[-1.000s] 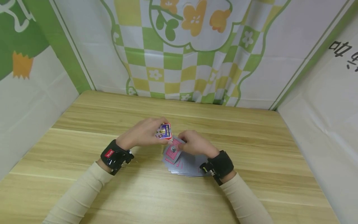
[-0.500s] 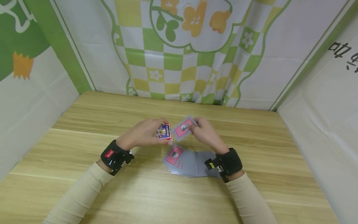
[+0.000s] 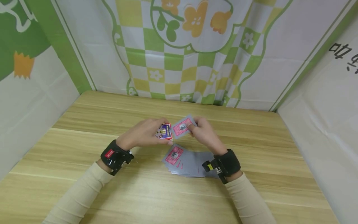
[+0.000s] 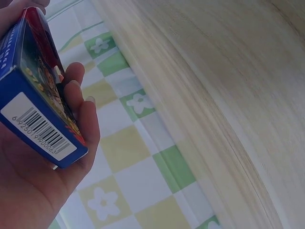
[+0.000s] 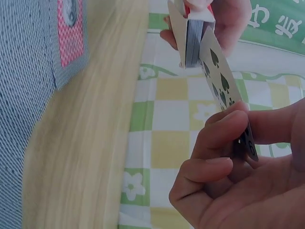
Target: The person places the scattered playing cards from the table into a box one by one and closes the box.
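My left hand (image 3: 144, 132) grips a blue and red playing card box (image 3: 164, 131); its barcode end faces the left wrist camera. In the right wrist view the box (image 5: 200, 19) has its flap up and a stack of cards (image 5: 193, 43) inside. Between thumb and fingers, my right hand (image 3: 205, 133) pinches a playing card (image 3: 181, 127) with a red patterned back. The card's spade face (image 5: 221, 76) shows in the right wrist view, its far end right at the box opening. Below both hands, a spread of cards (image 3: 190, 163) lies face down on the table.
The wooden table (image 3: 134, 196) runs back to a green and yellow checked curtain (image 3: 179, 65). White fabric walls stand at left and right. The right wristband (image 3: 227, 162) overlaps the right end of the card spread in the head view.
My right hand has lifted one card off the spread, up and away, and brought its end to the box opening. The left hand stays where it was with the box.
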A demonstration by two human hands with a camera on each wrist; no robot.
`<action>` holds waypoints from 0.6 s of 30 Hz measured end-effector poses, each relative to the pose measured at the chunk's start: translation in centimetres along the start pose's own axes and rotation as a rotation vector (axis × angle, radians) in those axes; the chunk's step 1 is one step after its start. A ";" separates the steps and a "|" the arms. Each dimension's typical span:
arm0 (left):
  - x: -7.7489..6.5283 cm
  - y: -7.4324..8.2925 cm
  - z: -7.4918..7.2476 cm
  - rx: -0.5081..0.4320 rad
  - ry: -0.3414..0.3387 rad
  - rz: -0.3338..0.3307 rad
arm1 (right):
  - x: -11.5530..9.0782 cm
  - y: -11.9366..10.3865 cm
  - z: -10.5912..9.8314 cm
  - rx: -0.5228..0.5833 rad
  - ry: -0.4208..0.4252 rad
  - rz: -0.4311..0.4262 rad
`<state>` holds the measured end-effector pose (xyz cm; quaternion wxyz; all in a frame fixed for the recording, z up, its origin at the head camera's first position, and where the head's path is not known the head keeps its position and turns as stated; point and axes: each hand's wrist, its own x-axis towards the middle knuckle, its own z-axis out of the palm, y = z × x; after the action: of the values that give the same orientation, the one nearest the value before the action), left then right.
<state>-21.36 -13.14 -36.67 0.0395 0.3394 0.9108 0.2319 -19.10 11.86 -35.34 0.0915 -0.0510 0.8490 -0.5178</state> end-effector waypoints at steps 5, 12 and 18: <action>0.0 -0.1 0.0 0.000 -0.003 0.005 | 0.2 0.3 0.8 0.015 0.034 -0.015; 0.0 0.0 0.0 0.008 0.002 -0.006 | 0.1 0.7 1.8 0.046 0.032 -0.017; 0.0 0.1 0.2 -0.001 0.000 0.022 | 0.1 0.8 3.1 -0.041 -0.131 -0.018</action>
<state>-21.25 -13.03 -36.83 0.0372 0.3496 0.9068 0.2327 -18.59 9.54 -37.43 0.1412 -0.0943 0.8511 -0.4969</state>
